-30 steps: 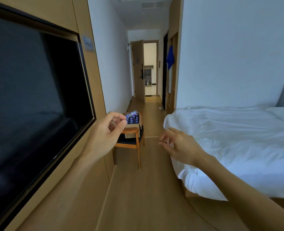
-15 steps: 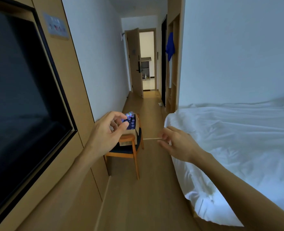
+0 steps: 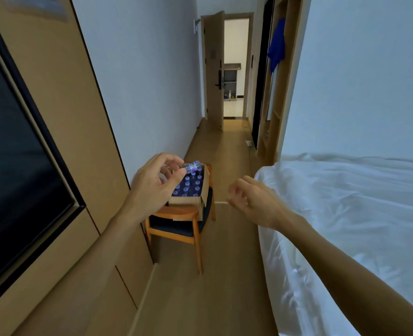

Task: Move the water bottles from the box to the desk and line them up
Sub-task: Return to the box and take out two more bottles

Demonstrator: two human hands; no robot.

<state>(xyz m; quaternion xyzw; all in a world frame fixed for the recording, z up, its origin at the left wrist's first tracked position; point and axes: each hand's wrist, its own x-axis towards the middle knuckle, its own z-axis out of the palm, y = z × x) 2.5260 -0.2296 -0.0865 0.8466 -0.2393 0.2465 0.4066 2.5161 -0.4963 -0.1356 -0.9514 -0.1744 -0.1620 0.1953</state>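
A: Water bottles (image 3: 188,186), where?
B: In the cardboard box (image 3: 195,202) on the wooden chair (image 3: 176,221), just past the left hand (image 3: 155,187), caps up.
A: L hand's grip?
B: Fingers curled; looks like it pinches something small and shiny (image 3: 193,166), can't tell what.
A: R hand (image 3: 254,198)?
B: Right of the box, apart from it, fingers loosely curled, holds nothing. Bed (image 3: 351,202) on its far side.

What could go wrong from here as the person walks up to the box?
The box sits on a chair, at the seat's front edge as it looks; leaning on it could tip it off. The passage between bed and wall is narrow, so a leg could catch the chair. The left hand is in front of the bottles, hiding part of them during the reach.
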